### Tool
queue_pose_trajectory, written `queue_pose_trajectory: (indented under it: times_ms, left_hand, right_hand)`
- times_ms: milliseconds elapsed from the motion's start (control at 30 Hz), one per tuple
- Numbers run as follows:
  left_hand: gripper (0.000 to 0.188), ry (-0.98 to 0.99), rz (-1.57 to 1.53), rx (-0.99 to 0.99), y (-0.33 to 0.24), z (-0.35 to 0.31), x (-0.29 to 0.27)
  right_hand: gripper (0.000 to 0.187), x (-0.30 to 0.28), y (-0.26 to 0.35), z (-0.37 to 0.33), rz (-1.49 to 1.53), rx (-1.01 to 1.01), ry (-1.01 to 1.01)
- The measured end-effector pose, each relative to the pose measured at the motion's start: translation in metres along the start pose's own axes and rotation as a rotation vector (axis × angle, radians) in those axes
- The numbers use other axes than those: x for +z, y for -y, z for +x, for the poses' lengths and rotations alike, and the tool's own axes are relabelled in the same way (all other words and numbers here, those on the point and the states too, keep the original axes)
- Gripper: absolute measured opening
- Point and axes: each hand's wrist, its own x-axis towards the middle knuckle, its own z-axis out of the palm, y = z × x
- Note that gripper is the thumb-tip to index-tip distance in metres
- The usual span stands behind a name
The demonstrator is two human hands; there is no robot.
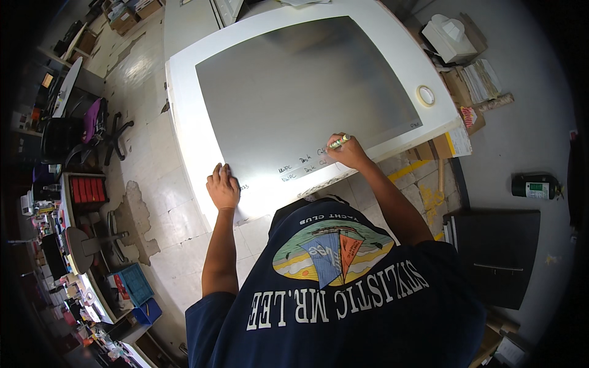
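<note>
From where I stand: right hand (348, 153) pinches marker (338, 142) over near part of grey sheet (294, 86); marker's long axis slants, lower end leftward, toward 2 handwritten lines (307, 159); left hand (223, 187), farther off, rests by sheet's near-left corner, fingers loose, grasping nothing visible.

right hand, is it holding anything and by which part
The right hand holds a marker pen by its barrel, seemingly toward the writing end.

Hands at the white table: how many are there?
2: the left hand rests at the left edge of the grey sheet; the right hand holds a marker at its near side. None seems hidden.
</note>
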Motion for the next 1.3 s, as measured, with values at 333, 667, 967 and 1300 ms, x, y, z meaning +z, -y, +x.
queue_pose_trajectory:
  times_ms: [333,667,967,1300]
  left_hand:
    - [0.041,0.025,0.001,-0.030,-0.001,0.000,-0.001]
    - [0.039,0.022,0.001,-0.024,-0.002,0.001,-0.001]
    - [0.040,0.008,0.011,0.001,-0.002,0.000,-0.002]
    - [0.040,0.010,0.008,-0.009,-0.002,0.000,-0.001]
  right_hand:
    - [0.016,-0.009,-0.003,-0.006,-0.032,0.021,-0.042]
    - [0.014,-0.021,-0.007,-0.010,0.016,0.073,-0.079]
    - [0.014,-0.016,0.000,-0.011,-0.008,0.031,-0.134]
    - [0.014,-0.020,-0.007,-0.009,-0.062,-0.036,-0.134]
